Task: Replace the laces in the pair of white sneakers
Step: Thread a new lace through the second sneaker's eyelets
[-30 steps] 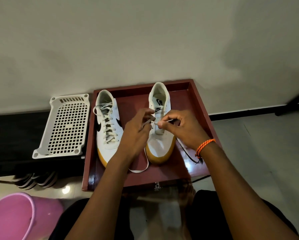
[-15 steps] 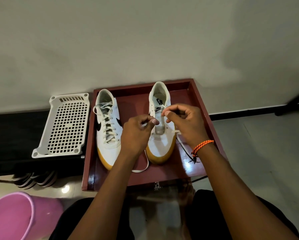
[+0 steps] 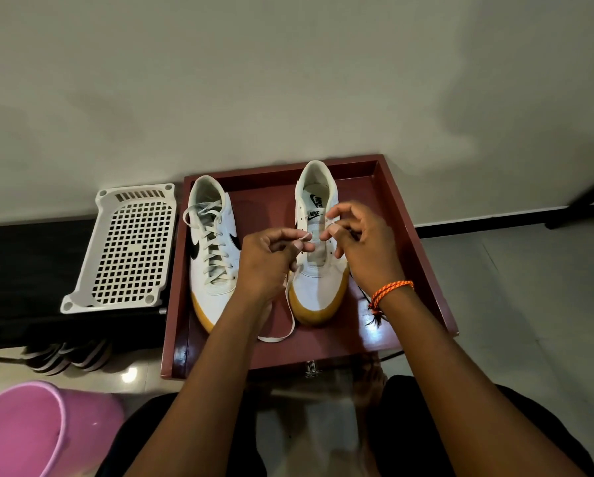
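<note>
sneakers, two, toes toward the wearer on a dark red tray. laced sneaker at the tray's left side; unlaced sneaker near its middle. left hand pinches a white lace end above the unlaced one; right hand, fingers curled, whether it holds lace i cannot tell.

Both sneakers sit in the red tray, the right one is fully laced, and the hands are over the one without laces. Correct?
Not quite. The head view shows the left sneaker is the fully laced one. The right sneaker has bare eyelets, and both the left hand and right hand work over it. Both sneakers do sit in the red tray.
</note>
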Tool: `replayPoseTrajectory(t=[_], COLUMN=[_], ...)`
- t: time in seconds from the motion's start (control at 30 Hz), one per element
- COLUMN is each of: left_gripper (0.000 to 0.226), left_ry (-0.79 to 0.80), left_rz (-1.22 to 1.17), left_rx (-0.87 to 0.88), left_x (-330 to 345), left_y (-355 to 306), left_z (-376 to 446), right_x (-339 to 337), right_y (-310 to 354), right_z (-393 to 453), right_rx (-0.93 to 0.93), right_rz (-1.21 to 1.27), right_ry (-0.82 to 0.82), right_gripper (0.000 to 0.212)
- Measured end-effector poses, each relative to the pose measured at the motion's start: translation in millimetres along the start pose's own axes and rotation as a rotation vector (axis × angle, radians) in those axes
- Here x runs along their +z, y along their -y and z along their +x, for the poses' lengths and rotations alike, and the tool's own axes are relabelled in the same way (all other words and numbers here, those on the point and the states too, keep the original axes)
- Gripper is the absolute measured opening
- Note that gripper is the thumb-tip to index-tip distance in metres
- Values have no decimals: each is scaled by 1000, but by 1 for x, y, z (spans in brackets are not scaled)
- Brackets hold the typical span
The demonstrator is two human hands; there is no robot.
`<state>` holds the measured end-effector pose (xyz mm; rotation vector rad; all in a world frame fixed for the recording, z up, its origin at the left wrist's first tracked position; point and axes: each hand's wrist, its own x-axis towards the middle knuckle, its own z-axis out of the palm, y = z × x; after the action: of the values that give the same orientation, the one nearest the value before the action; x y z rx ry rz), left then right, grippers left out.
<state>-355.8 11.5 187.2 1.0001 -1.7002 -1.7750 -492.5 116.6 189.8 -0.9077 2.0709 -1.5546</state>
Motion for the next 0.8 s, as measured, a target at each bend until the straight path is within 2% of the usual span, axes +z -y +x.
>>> replayPoseTrajectory(t=[0.2,0.43,0.57,0.8], left_gripper=[11,5,11,12], left_ry=[-69,-42,-67,-125], left_rz=[21,-20,-55,-136], left_rx=[29,72,39,-16], left_x=[4,8,12,14], left_y=[-2,-12,-11,-7], left_z=[-2,-5,-7,-8], right_x=[3,8,17,26], right_y=[1,1,2,2], right_z=[-2,-3,-9,-12], right_rx=[-6,39,177,233], right_rz=[55,234,389,429], right_ry=[-13,-68,-95,-124], right_gripper=[3,7,9,7])
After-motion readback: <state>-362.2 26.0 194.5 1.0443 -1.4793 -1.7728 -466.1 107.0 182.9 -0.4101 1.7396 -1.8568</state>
